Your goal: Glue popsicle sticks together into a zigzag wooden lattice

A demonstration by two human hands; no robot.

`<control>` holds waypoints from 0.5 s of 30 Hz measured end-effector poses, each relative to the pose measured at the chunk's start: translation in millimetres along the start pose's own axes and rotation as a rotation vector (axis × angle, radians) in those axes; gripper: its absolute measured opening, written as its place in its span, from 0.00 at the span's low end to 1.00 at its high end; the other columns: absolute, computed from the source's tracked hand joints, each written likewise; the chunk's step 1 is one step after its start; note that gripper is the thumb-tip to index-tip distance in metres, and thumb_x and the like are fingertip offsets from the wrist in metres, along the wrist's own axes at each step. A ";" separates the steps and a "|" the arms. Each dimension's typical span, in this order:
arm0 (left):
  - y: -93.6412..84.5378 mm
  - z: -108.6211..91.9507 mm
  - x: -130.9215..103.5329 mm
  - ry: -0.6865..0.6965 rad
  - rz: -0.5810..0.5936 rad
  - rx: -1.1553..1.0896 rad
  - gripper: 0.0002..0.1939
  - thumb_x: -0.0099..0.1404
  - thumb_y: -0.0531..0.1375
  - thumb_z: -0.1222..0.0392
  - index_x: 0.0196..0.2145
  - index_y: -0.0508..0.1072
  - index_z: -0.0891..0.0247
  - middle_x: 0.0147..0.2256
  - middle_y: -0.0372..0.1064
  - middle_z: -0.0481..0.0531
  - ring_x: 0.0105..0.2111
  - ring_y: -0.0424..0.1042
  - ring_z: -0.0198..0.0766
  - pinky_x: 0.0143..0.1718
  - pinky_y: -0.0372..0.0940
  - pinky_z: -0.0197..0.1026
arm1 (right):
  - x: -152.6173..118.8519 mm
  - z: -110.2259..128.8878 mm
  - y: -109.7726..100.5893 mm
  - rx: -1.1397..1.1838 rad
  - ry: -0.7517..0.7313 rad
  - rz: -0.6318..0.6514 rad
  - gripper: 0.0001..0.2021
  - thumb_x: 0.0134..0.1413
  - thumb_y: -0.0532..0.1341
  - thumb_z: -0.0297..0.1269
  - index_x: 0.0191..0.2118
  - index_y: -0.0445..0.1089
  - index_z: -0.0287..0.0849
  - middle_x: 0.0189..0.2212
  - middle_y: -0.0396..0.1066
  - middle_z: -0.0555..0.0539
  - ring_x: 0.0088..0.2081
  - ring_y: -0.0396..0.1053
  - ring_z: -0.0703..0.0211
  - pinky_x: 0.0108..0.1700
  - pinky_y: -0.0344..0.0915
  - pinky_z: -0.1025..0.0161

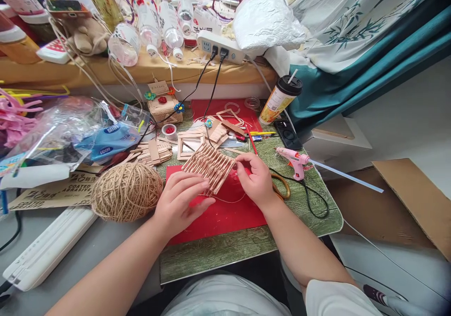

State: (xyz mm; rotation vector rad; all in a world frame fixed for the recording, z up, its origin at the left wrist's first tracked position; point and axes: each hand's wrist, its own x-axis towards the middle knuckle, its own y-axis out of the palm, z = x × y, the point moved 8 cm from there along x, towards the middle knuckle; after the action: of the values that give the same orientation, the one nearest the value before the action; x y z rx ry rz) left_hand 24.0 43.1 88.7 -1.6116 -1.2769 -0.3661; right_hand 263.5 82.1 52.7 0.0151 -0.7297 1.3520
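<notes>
A woven panel of thin wooden sticks [210,166] is tilted above a red sheet [214,219]. My right hand [256,178] pinches the panel's right edge between thumb and fingers. At the panel's lower left, my left hand [183,203] has its fingers apart, close to or touching the sticks; contact is unclear. A thin twine strand [229,200] hangs in a curve below the panel. To the left of my left hand lies a big ball of twine [127,192].
A pink glue gun [296,161] with its cord and a lidded cup [281,98] are at the right. Brass-coloured scissors handles [286,186] sit by my right wrist. Behind are a stick frame [189,145], loose sticks [151,152] and a decorated box [164,106].
</notes>
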 end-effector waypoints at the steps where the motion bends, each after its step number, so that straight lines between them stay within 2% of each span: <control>1: -3.8 0.0 0.2 -0.007 -0.025 -0.009 0.27 0.68 0.73 0.65 0.61 0.74 0.52 0.51 0.83 0.55 0.52 0.81 0.45 0.55 0.77 0.53 | -0.2 -0.1 0.0 -0.002 0.002 0.002 0.05 0.73 0.62 0.34 0.48 0.74 0.49 0.44 0.78 0.45 0.45 0.79 0.51 0.49 0.78 0.51; 4: -14.2 1.7 -0.6 -0.044 -0.088 0.003 0.15 0.69 0.71 0.69 0.49 0.78 0.54 0.48 0.84 0.52 0.48 0.82 0.43 0.52 0.77 0.51 | -0.2 2.4 1.4 -0.019 -0.013 0.016 0.04 0.73 0.61 0.35 0.47 0.74 0.49 0.42 0.78 0.46 0.43 0.78 0.51 0.48 0.77 0.51; 6: -17.3 3.8 -1.2 -0.074 -0.101 0.008 0.11 0.69 0.71 0.69 0.44 0.79 0.54 0.44 0.85 0.50 0.45 0.82 0.42 0.51 0.77 0.51 | 0.1 4.8 2.7 -0.032 -0.031 0.024 0.04 0.73 0.61 0.35 0.47 0.74 0.49 0.41 0.78 0.45 0.43 0.78 0.51 0.49 0.78 0.51; 11: -19.5 4.5 1.3 -0.097 -0.113 -0.041 0.10 0.69 0.72 0.66 0.38 0.75 0.56 0.36 0.83 0.48 0.38 0.80 0.40 0.47 0.76 0.49 | 0.1 5.1 4.1 -0.042 -0.034 0.020 0.04 0.73 0.61 0.35 0.47 0.74 0.49 0.42 0.79 0.45 0.45 0.79 0.51 0.50 0.78 0.51; 15: -20.0 4.8 2.3 -0.106 -0.110 -0.042 0.09 0.70 0.70 0.68 0.38 0.74 0.57 0.36 0.81 0.49 0.40 0.79 0.40 0.47 0.76 0.48 | -0.1 4.8 4.3 -0.034 -0.034 0.022 0.05 0.74 0.60 0.36 0.47 0.74 0.49 0.42 0.79 0.44 0.44 0.79 0.50 0.49 0.79 0.50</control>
State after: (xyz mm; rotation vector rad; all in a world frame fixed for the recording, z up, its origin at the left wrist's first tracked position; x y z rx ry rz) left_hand 6.2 47.0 98.4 -1.6178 -1.4511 -0.3815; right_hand 257.4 81.1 54.6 0.0030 -0.7834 1.3631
